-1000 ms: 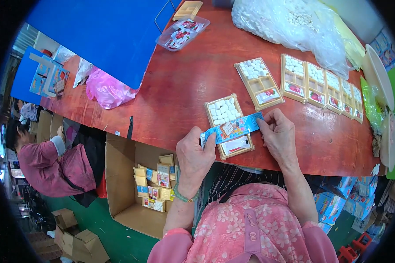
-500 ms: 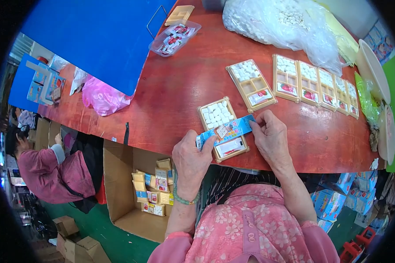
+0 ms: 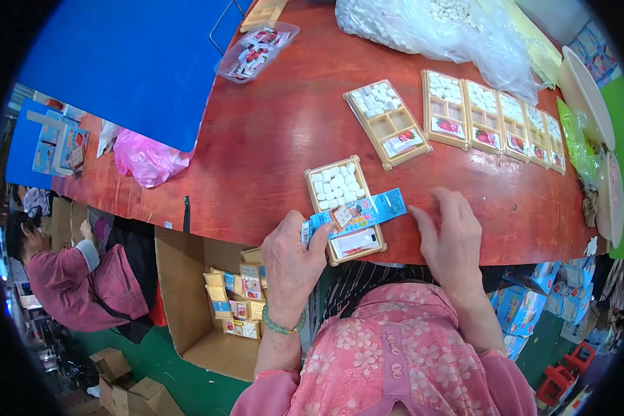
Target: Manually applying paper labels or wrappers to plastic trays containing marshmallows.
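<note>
A beige plastic tray (image 3: 331,165) lies near the table's front edge, with white marshmallow-like pieces in its far section and a white sachet in its near one. Across its middle rests a printed blue cardboard band (image 3: 357,213). My left hand (image 3: 291,253) grips the band's left end, thumb on top. Off the band's right end, my right hand (image 3: 454,239) is open with its fingers apart, holding nothing. Behind stands a similar tray (image 3: 380,128) without a band. Several more filled trays (image 3: 456,111) are lined up to its right.
A clear bag of white pieces (image 3: 457,31) lies at the back. A clear tub of red-and-white sachets (image 3: 256,52) sits by a blue board (image 3: 132,62). Below the table edge, a cardboard box (image 3: 187,295) holds banded trays. Another person (image 3: 90,284) sits at left.
My right hand has let go of the band's right end, moved right and opened. My left hand still grips the other end. The whole view has shifted slightly.
</note>
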Motion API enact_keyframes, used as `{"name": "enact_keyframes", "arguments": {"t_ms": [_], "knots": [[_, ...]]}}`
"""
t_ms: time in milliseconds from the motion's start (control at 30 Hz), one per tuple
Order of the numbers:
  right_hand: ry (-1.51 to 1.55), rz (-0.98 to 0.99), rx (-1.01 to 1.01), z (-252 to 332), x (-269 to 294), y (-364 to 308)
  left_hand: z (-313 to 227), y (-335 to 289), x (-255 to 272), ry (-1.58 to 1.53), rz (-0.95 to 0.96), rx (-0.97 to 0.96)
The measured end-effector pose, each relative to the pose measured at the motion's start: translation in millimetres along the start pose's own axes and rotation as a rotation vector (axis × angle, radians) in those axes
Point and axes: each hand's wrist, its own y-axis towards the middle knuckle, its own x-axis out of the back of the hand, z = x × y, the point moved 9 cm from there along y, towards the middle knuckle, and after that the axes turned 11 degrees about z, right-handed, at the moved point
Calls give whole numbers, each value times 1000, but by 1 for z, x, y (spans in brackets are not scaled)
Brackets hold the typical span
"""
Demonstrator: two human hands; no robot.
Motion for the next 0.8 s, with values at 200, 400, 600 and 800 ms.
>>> {"name": "enact_keyframes", "arguments": {"t_ms": [200, 400, 600, 800], "knots": [[-103, 365, 438, 73, -51, -23, 4, 0, -1, 18, -13, -17], [-278, 378, 445, 57, -85, -33, 3, 1, 0, -41, 27, 25], [-315, 280, 514, 59, -79, -45, -1, -19, -2, 5, 17, 33], [-187, 235, 673, 62, -68, -59, 29, -64, -15, -327, -12, 163]]}}
